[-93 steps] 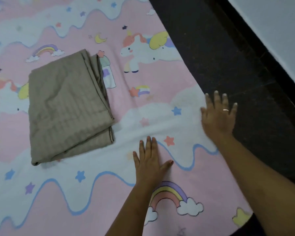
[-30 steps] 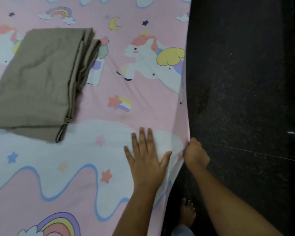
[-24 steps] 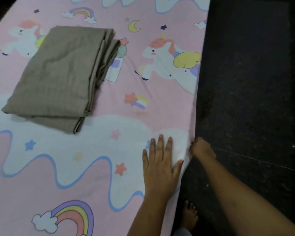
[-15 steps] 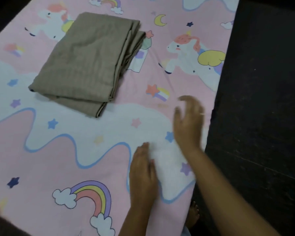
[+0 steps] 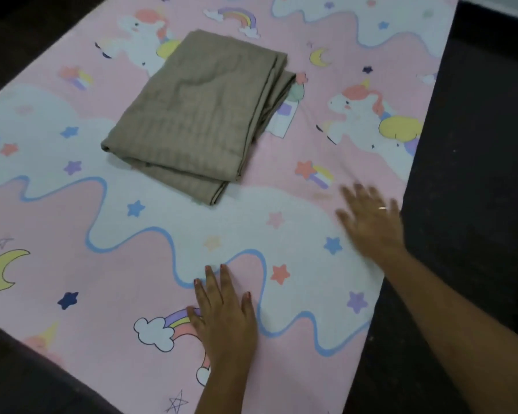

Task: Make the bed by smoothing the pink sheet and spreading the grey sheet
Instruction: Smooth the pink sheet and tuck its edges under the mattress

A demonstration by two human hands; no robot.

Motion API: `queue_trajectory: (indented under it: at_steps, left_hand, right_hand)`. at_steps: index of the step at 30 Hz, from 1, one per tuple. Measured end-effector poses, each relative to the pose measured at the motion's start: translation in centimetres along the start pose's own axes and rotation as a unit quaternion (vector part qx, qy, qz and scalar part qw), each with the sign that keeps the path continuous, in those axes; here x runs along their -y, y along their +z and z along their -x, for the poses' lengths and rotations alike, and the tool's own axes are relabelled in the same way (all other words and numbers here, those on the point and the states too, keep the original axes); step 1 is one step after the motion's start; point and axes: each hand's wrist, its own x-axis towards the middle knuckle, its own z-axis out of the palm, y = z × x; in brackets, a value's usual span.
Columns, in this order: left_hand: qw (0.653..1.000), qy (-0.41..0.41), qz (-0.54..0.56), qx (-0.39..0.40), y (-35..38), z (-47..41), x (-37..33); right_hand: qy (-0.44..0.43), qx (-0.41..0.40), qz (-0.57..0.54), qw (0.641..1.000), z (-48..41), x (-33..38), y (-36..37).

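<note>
While left hand point(image 5: 223, 321) lies flat on pink sheet point(image 5: 72, 294) — fingers straight — right hand point(image 5: 371, 224) extends, fingers spread

One wide-angle camera, worn on the head, is looking forward and steeply down across the pink sheet point(image 5: 72, 294); it is sitting close, the person's forearms point(image 5: 461, 339) entering from the bottom edge; dark floor point(image 5: 476, 144) is running along the frame's right side.

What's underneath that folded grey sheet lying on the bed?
The folded grey sheet lies on the pink sheet. A printed unicorn and another small print poke out from under its edges; the rest of the pattern beneath is covered.
</note>
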Motion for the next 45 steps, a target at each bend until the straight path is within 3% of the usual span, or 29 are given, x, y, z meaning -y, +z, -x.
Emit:
queue_trajectory:
  at_steps: [2, 4, 5, 7, 9, 12, 14, 18, 22, 24, 26, 29, 31, 33, 35, 38, 41, 43, 45]
  left_hand:
    - [1.000, -0.009, -0.001, 0.018, -1.0, -0.3, -1.0]
    - [1.000, -0.006, 0.009, 0.025, -1.3, -0.7, -2.1]
    - [1.000, -0.005, 0.018, 0.014, -1.3, -1.1, -2.8]
    - [0.999, -0.001, 0.035, -0.008, -1.4, -1.8, -4.4]
    - [0.999, 0.002, 0.042, -0.024, -1.2, -2.8, -6.0]
    - [0.996, -0.003, 0.040, -0.075, -0.3, -4.6, -9.0]
    - [0.997, -0.007, 0.048, -0.063, 0.8, -5.3, -11.8]
    - [0.998, 0.027, 0.051, -0.021, 2.0, -6.1, -19.6]
    - [0.995, 0.007, 0.056, 0.077, 0.8, -5.8, -25.6]
    - [0.993, 0.002, 0.065, 0.097, 0.5, -5.8, -27.8]
    - [0.993, -0.003, 0.075, 0.096, 0.3, -6.7, -29.5]
    - [0.991, -0.011, 0.115, 0.061, 0.6, -8.9, -30.7]
    - [0.992, -0.028, 0.109, 0.057, 0.9, -10.1, -31.1]
    - [0.994, -0.038, 0.080, 0.061, 1.1, -10.9, -30.9]
    - [0.994, -0.045, 0.074, 0.063, 0.9, -11.6, -31.0]
    - [0.993, -0.064, 0.072, 0.069, 0.5, -13.5, -31.8]
    - [0.995, -0.056, 0.062, 0.061, -0.1, -15.9, -33.2]
    - [0.994, -0.052, 0.074, 0.062, -0.3, -18.1, -34.5]
    - [0.994, -0.046, 0.079, 0.062, -0.6, -19.8, -35.7]
  right_hand:
    - [0.112, 0.018, 0.012, 0.993, -1.6, -1.8, -2.0]
    - [0.121, -0.016, 0.005, 0.993, -2.8, 0.1, -2.8]
    - [0.070, -0.031, -0.022, 0.997, -3.1, 2.2, -2.7]
    - [-0.117, 0.006, -0.080, 0.990, -2.8, 7.7, -1.5]
    - [-0.299, 0.050, -0.035, 0.952, -1.4, 11.8, 0.0]
    - [-0.376, 0.035, -0.019, 0.926, -4.0, 10.0, 0.7]
    - [-0.332, 0.033, -0.009, 0.943, -8.1, 4.8, 0.2]
    - [-0.100, 0.000, 0.024, 0.995, -15.8, -9.6, -3.0]
    - [0.103, 0.086, -0.020, 0.991, -18.0, -18.1, -7.4]
    - [0.057, 0.035, 0.003, 0.998, -17.5, -17.0, -8.7]
    - [-0.082, 0.012, -0.003, 0.997, -16.2, -13.1, -8.6]
    - [-0.306, 0.085, -0.044, 0.947, -12.5, -6.9, -5.8]
    - [-0.350, 0.117, -0.037, 0.929, -13.0, -7.0, -4.3]
    - [-0.344, 0.098, -0.022, 0.933, -15.6, -9.5, -4.0]
    - [-0.281, 0.067, -0.011, 0.957, -18.9, -12.8, -4.6]
    - [-0.120, 0.064, 0.017, 0.991, -24.4, -17.4, -6.2]
    - [0.043, 0.051, -0.023, 0.997, -28.9, -18.8, -8.3]
    - [0.055, 0.004, -0.035, 0.998, -31.0, -16.8, -8.9]
    - [-0.054, -0.016, -0.049, 0.997, -30.6, -12.3, -9.1]
